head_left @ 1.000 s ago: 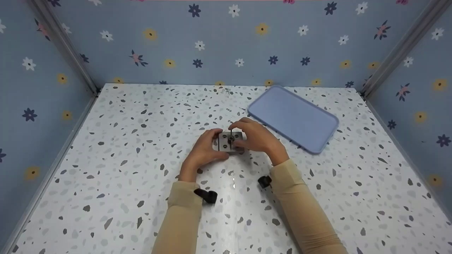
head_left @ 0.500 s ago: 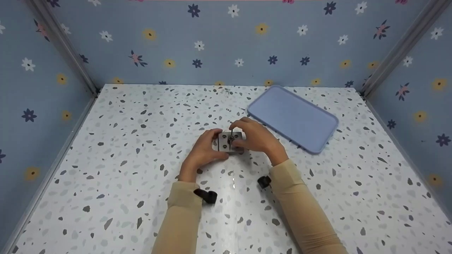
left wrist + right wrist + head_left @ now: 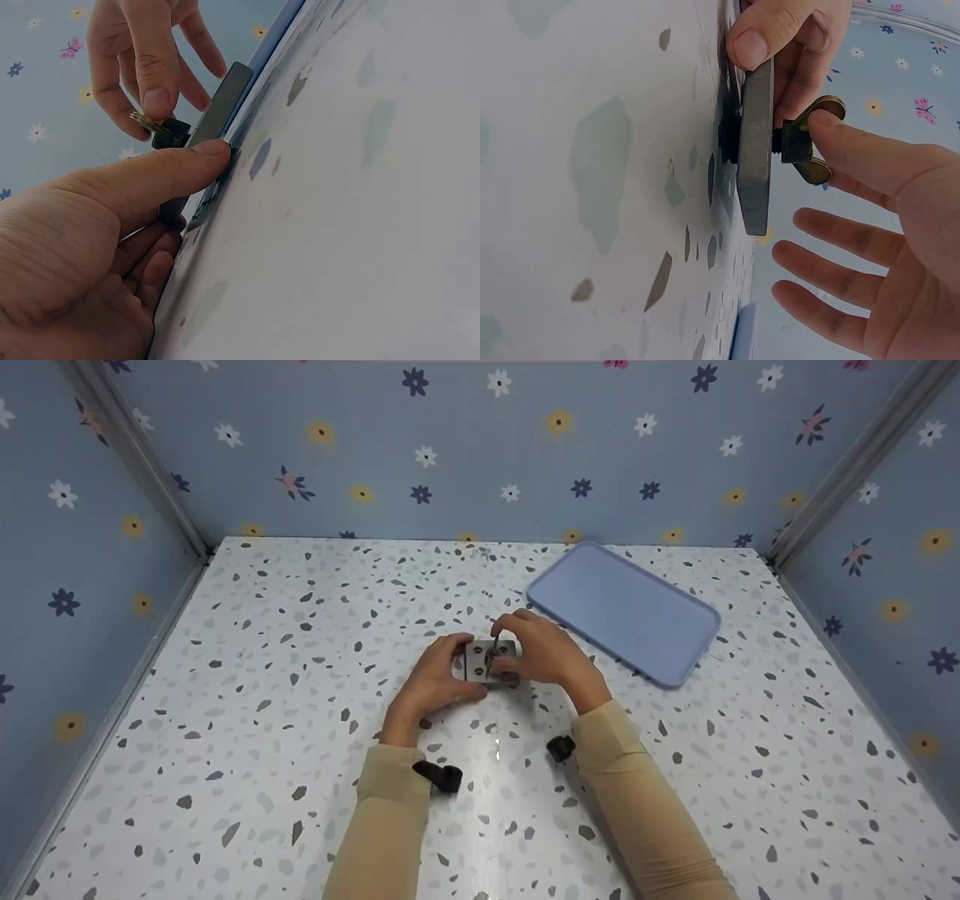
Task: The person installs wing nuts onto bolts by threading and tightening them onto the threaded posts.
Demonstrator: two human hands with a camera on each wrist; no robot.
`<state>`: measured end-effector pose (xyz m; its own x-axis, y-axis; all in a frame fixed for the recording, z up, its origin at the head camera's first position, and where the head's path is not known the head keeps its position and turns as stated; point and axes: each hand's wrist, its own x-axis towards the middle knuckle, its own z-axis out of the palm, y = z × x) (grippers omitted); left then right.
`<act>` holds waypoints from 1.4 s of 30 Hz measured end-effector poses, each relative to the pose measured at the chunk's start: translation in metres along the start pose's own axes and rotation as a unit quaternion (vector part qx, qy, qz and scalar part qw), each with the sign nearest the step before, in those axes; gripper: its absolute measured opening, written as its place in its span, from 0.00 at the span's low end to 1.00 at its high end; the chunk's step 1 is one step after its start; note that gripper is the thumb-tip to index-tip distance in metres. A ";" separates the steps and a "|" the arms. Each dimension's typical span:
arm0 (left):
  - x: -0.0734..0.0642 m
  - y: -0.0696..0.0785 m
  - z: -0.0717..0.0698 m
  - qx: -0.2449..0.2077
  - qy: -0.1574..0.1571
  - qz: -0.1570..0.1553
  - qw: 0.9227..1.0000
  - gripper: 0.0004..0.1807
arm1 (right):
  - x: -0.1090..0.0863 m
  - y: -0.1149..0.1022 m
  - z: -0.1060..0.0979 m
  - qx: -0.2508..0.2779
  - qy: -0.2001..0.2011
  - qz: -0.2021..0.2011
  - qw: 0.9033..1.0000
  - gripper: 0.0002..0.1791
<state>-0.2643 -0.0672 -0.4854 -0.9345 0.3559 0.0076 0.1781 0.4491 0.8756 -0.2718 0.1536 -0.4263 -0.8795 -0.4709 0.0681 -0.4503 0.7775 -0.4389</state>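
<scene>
A small grey metal plate with several round holes lies just above the speckled tabletop. My left hand holds it by two opposite edges, thumb at the near edge and fingers at the far one. In the right wrist view, a wing nut with brass-coloured wings sits on a threaded stem standing out of the plate's upper face. A dark piece shows under the plate. My right hand pinches the wing nut, its thumb against one wing; the other fingers are spread.
A blue rectangular tray lies slanted at the back right of the speckled table. Flower-patterned walls enclose the back and sides. A black wrist camera projects from the left sleeve, another camera from the right one.
The wing nut has turned a little; its wings ran straight up and down in the head view and now slant. The right fingertips shifted slightly with it. The left hand and plate stay put.
</scene>
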 end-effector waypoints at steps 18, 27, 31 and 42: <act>0.001 0.000 0.000 0.004 0.001 0.000 1.000 0.53 | 0.000 -0.002 0.002 -0.013 0.011 0.029 0.999 0.24; 0.000 0.000 0.000 0.003 0.003 0.002 1.000 0.53 | 0.000 -0.005 0.004 -0.026 0.018 0.048 0.998 0.25; 0.001 0.000 0.000 0.008 0.002 -0.001 1.000 0.53 | 0.000 -0.005 0.005 -0.033 0.020 0.055 0.998 0.25; 0.003 -0.002 0.001 0.009 0.000 -0.006 1.000 0.53 | 0.001 -0.007 0.006 -0.045 0.025 0.068 0.996 0.24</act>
<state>-0.2670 -0.0662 -0.4877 -0.9364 0.3509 -0.0026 0.1727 0.4672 0.8671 -0.2685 0.1455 -0.4288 -0.9391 -0.3385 0.0597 -0.3361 0.8682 -0.3650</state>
